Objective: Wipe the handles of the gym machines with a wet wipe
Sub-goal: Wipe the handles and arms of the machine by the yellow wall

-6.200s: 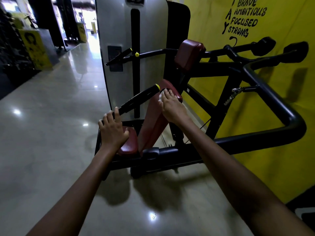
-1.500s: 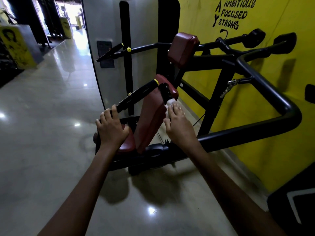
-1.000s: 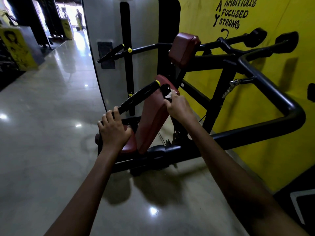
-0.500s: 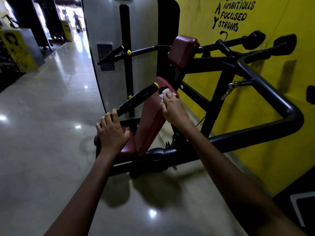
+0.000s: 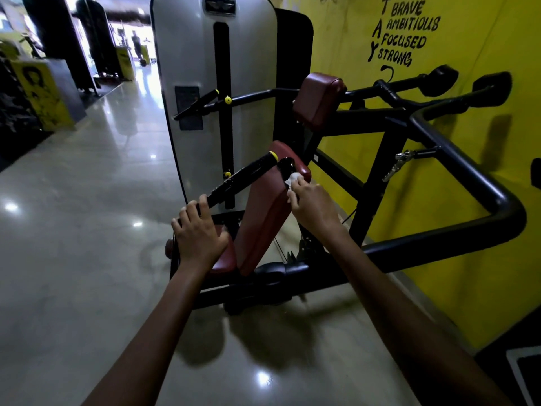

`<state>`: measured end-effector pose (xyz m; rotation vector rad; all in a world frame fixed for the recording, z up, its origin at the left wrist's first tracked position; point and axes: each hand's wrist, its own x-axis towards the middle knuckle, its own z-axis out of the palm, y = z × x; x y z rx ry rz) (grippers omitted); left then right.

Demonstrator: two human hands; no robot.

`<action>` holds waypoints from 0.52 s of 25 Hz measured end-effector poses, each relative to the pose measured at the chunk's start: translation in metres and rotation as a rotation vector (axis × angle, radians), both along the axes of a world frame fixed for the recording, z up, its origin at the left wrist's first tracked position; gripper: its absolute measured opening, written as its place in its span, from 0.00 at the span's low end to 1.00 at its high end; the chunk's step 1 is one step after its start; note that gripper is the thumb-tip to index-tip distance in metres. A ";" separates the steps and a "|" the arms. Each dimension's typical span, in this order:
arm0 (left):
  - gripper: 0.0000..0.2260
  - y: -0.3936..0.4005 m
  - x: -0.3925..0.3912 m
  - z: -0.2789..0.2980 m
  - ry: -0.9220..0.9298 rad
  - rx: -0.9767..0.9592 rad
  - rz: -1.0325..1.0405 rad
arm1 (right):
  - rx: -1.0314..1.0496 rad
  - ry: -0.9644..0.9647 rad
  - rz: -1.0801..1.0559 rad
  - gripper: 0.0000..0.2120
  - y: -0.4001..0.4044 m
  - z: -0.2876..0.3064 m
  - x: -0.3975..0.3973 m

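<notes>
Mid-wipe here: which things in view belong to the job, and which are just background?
Job:
wet wipe
right hand holding it
near right grip
near left grip
left hand on its bar

Background:
red seat pad
upper red pad
weight stack cover
yellow wall

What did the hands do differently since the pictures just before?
The right hand slid the wipe up and down the short black handle; half a second ago it was near the tip, now slightly lower. The left hand stayed gripping the long handle.

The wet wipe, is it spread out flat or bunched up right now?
Bunched up: the wet wipe shows as a small white wad at the right hand's fingertips, against the short black handle.
</notes>
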<state>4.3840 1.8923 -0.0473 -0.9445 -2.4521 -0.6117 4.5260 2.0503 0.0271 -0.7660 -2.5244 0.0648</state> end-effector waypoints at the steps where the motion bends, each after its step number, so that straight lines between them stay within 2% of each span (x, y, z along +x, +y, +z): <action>1: 0.35 0.000 0.000 0.000 0.002 0.001 0.001 | 0.006 -0.004 0.003 0.14 -0.001 0.002 0.000; 6: 0.34 0.000 0.000 0.000 -0.009 0.011 0.001 | -0.046 -0.017 -0.006 0.14 0.006 0.014 -0.009; 11: 0.35 0.001 -0.002 -0.001 0.000 0.015 -0.002 | 0.083 -0.042 -0.013 0.12 -0.017 -0.009 0.016; 13: 0.35 0.001 -0.001 -0.001 -0.008 0.012 -0.002 | 0.071 -0.036 -0.015 0.12 -0.014 -0.003 0.015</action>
